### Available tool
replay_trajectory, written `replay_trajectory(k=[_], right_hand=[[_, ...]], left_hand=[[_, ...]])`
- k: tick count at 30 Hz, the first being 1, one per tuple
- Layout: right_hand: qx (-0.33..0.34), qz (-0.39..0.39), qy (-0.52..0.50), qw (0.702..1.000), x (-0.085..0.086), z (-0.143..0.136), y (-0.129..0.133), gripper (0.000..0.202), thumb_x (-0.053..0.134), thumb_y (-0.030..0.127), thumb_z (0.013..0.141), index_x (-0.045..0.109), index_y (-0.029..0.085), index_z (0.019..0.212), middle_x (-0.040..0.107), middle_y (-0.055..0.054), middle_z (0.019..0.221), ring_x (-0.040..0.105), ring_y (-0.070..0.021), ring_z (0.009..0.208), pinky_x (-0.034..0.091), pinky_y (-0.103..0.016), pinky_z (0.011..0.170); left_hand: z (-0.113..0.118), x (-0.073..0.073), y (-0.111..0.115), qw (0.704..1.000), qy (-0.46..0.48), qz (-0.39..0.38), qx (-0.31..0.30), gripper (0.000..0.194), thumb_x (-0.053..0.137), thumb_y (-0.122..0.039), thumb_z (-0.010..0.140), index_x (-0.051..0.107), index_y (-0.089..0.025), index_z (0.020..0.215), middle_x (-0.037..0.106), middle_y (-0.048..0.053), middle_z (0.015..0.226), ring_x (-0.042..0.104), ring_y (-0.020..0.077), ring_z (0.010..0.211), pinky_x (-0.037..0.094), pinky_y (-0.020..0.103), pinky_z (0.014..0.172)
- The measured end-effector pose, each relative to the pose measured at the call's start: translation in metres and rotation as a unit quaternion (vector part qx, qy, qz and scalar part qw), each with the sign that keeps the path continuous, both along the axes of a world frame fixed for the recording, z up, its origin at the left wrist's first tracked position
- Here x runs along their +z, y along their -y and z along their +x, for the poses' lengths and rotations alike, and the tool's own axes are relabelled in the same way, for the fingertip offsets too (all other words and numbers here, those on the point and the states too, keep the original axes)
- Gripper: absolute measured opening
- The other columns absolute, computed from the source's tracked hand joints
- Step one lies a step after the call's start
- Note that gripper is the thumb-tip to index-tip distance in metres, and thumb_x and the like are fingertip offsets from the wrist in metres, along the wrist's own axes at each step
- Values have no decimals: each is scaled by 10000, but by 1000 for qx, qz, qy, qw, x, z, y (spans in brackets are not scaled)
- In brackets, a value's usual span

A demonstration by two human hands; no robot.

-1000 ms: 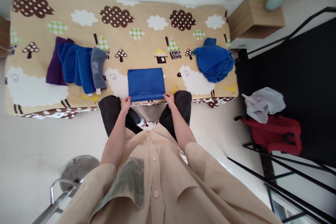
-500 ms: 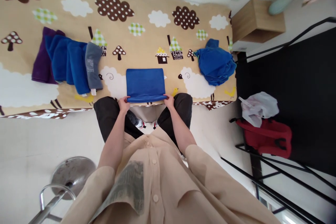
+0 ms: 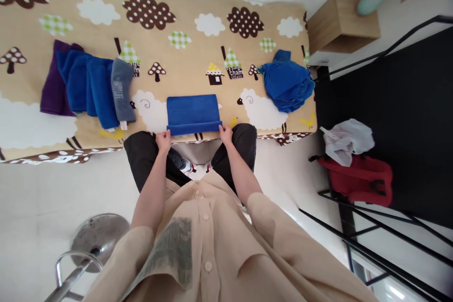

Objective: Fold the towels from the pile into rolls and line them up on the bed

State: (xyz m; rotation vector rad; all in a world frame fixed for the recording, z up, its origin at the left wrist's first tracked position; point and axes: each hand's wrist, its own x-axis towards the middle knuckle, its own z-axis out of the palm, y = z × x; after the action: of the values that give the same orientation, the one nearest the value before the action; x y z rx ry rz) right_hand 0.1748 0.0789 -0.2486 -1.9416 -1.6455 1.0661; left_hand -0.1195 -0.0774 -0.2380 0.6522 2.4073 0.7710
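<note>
A blue towel (image 3: 193, 108) lies flat on the patterned bed cover, its near edge turned over into a narrow fold. My left hand (image 3: 163, 142) pinches the left end of that fold. At the opposite end, my right hand (image 3: 225, 135) grips the fold between thumb and fingers. To the left, several rolled or folded towels rest side by side: a purple towel (image 3: 53, 80), blue towels (image 3: 79, 85) and a grey towel (image 3: 122, 89) with pale lettering. A crumpled blue cloth bundle (image 3: 288, 80) sits on the right.
The bed cover (image 3: 198, 73) carries sheep and cloud prints. Right of it stand a wooden box shelf (image 3: 347, 23) with a vase (image 3: 373, 1), black metal rails, a red bag (image 3: 364, 179) and a white plastic bag (image 3: 348, 139). A metal stool (image 3: 101, 236) is at lower left.
The near edge of the blue towel is turned over further, making a wider, clearer fold. Both hands stay at its ends. The whole view has shifted slightly.
</note>
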Motion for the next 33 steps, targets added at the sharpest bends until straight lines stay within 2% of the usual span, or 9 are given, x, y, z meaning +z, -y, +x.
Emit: replay_trajectory(k=[4,10,15,20,24,33], right_hand=[[-19,3,-7,1000,-2,1,2,345,683,431,907,558,243,646,680,-69,687,714,-278,906,538,-377,956],[-16,-17,20,1000,-9,0,-2,335,659,404,940,603,225,662,718,-94,754,731,-280,903,534,-384,961],[-36,-20,14,999,-15,-2,-7,301,666,394,944,654,208,708,719,-82,739,722,-264,918,532,-368,970],[2,-38,53,998,-16,-2,-10,334,607,432,997,710,175,810,769,-120,899,719,-254,947,512,-345,980],[3,-52,67,996,-14,-4,-12,341,611,438,1000,729,159,843,776,-140,948,723,-267,957,506,-354,982],[-30,-55,43,997,-9,-3,-9,314,650,446,933,694,184,765,764,-135,893,726,-300,970,500,-401,1004]], left_hand=[[1,3,0,1000,-11,-2,2,313,545,-402,930,616,-192,708,610,85,727,639,269,878,533,389,966],[1,-1,-6,1000,-16,-14,1,287,557,-378,927,665,-158,776,619,98,753,651,288,905,525,431,1010],[0,-9,-11,999,-18,-32,-4,318,536,-383,948,692,-132,829,648,128,832,641,296,952,502,443,1042],[-1,-20,-15,998,-34,-51,-9,328,529,-378,960,706,-113,880,667,146,893,631,295,985,482,449,1062],[-1,-25,-15,999,-37,-37,7,316,579,-406,935,702,-129,846,672,135,845,640,292,942,505,450,1034],[1,-14,-10,999,-11,-8,37,286,623,-421,879,601,-202,697,654,94,716,674,292,874,526,444,1005]])
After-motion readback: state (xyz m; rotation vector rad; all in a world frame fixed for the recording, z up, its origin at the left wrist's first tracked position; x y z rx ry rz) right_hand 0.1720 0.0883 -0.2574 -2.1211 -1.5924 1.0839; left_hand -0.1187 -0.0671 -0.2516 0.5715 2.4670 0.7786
